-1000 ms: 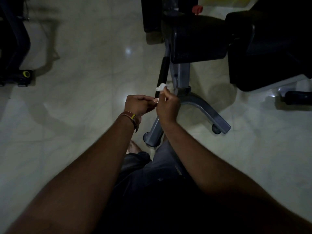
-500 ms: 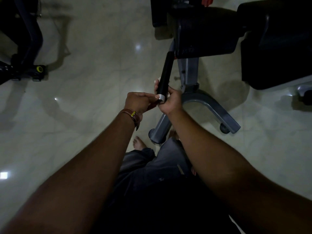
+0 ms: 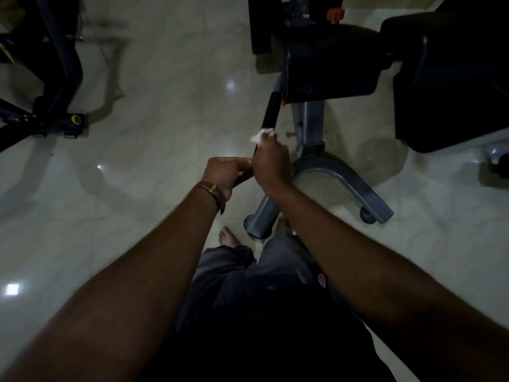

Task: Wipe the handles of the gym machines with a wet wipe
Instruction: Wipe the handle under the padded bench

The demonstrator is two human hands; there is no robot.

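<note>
A black padded handle (image 3: 270, 111) slants down from under the machine's dark seat pad toward my hands. My right hand (image 3: 271, 161) is wrapped round the lower part of the handle with a crumpled white wet wipe (image 3: 261, 134) sticking out above its fingers. My left hand (image 3: 227, 172), with a brown strap on the wrist, is curled just left of the right hand at the handle's near end; what it holds is hidden.
The grey machine base (image 3: 344, 175) with a small wheel spreads over the pale tiled floor right of my hands. A black seat pad (image 3: 330, 64) and another dark pad (image 3: 454, 86) lie beyond. A dark frame with a yellow cap (image 3: 74, 119) stands left. My bare feet are below.
My right hand slid up the handle, and the white wipe now shows above its fingers. The view shifted slightly; the left hand stayed at the handle's near end.
</note>
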